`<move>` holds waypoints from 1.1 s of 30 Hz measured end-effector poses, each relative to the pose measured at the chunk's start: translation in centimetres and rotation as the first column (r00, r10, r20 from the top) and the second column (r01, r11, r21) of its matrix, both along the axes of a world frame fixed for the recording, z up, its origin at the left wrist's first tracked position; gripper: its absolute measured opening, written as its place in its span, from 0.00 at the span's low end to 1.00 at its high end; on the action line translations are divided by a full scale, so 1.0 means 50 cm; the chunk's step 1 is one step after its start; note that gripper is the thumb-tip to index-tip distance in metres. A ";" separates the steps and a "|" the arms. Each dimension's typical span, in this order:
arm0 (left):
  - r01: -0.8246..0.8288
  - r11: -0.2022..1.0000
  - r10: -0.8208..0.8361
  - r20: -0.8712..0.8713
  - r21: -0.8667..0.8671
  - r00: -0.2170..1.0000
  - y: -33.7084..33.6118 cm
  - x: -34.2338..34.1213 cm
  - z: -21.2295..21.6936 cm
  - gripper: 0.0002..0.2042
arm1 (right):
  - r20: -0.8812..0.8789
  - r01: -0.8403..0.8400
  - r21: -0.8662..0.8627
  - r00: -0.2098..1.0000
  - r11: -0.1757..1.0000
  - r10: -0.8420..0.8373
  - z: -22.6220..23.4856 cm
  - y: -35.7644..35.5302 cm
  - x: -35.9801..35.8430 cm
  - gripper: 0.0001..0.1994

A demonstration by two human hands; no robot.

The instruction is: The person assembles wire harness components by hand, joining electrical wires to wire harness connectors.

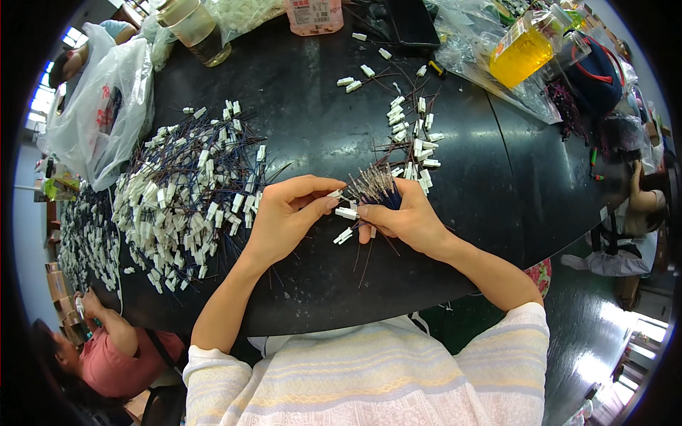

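My left hand (298,211) pinches a small white plug connector (336,194) between thumb and fingertips. Close beside it, my right hand (408,219) is closed around a bundle of thin dark wires (373,187) with silvery terminal tips fanning upward. Another white connector (347,213) sits at the right thumb's tip, and one more white connector (344,236) with wires hangs or lies just below. Whether the left-hand connector touches a wire tip is too small to tell. Past my right hand, a row of white connectors (419,145) with wires lies on the black table (305,298).
A large heap of wired white connectors (170,192) covers the table's left. Along the far side stand a clear bag (103,106), a jar (195,32), a pink bottle (315,15), a dark phone-like slab (412,23) and a yellow drink bottle (522,50). Other people sit left and right.
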State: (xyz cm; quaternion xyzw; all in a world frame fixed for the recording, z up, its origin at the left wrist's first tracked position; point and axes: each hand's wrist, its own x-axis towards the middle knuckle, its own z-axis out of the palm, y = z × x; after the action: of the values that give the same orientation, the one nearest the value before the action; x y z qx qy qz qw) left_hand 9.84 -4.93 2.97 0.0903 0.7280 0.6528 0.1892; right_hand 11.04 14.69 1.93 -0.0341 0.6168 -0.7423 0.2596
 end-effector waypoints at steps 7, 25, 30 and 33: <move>-0.001 0.997 -0.005 0.068 0.081 0.998 -0.010 -0.002 -0.003 0.09 | 0.028 -0.002 0.077 1.000 0.997 0.000 0.012 0.001 0.000 0.05; 0.110 0.984 -0.139 -0.226 -0.139 0.964 -0.003 0.001 -0.012 0.08 | -0.063 0.014 0.096 0.998 0.995 -0.008 -0.006 0.004 0.004 0.03; 0.085 0.989 -0.123 -0.347 -0.125 0.930 0.011 0.007 -0.014 0.07 | -0.070 0.046 0.071 0.997 0.996 -0.041 -0.004 0.002 0.007 0.03; 0.061 0.995 -0.076 -0.222 -0.075 0.972 0.016 0.015 -0.021 0.07 | -0.041 0.079 0.036 0.996 0.996 -0.078 0.013 -0.004 0.007 0.04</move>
State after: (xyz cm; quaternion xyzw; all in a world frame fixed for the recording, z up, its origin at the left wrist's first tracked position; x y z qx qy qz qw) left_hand 10.58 -4.14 1.89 0.1821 0.7627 0.6066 0.1309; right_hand 11.40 14.49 2.59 -0.0196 0.6365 -0.7394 0.2185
